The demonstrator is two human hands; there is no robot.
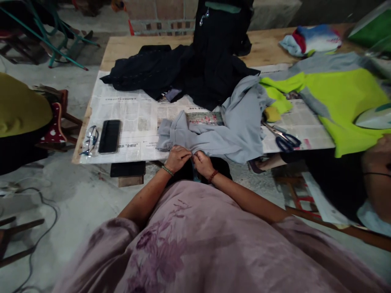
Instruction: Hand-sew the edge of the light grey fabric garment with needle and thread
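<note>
A grey garment (244, 118) lies crumpled along the table's near edge, and part of it hangs over. My left hand (178, 158), with a green bead bracelet on the wrist, is closed in a pinch at the garment's near edge. Right beside it, my right hand (203, 164) is closed too, wearing a dark red bead bracelet. The fingertips of both hands meet at the cloth; any small item between them is too small to make out. Dark clothing (171, 69) lies beyond the grey cloth. Scissors (284, 138) with dark blue handles rest to the right.
Newspaper (128, 106) covers the wooden table (117, 47). A phone (109, 136) and glasses (89, 140) lie at the left. To the right, a co-worker's hand (383, 148) is near a yellow-green and grey garment (345, 97). Stools and a cable (56, 215) are on the floor at left.
</note>
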